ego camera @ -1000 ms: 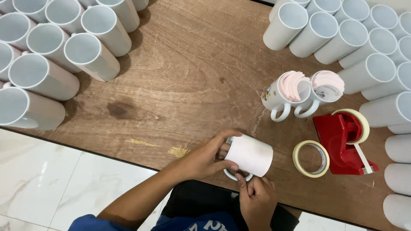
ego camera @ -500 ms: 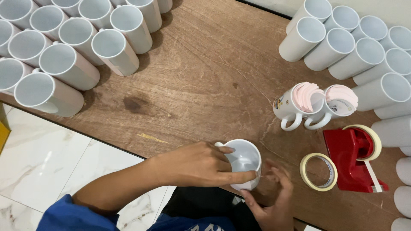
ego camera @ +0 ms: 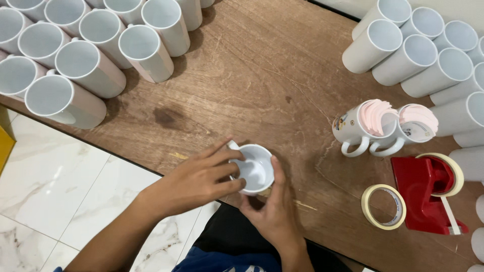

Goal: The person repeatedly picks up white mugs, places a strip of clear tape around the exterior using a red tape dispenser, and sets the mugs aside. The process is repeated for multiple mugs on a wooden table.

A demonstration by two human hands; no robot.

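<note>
White ceramic mug (ego camera: 254, 170): likely rigid, slick, breakable | your left hand (ego camera: 196, 181) clasps its side | your right hand (ego camera: 275, 214) cups underneath, thumb on rim | grip the wall, not the rim

Open wooden table (ego camera: 262, 75) flanked by crowded mugs
Bare wood is running up the frame's middle; white mug rows (ego camera: 91, 55) are blocking upper left, more mugs (ego camera: 418, 55), tape roll (ego camera: 383, 206) and red dispenser (ego camera: 421, 194) are crowding the right.

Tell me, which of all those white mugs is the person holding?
The white mug at the table's near edge, its mouth facing up. The left hand and right hand both grip it. All the other mugs stand untouched, farther away on the table.
</note>
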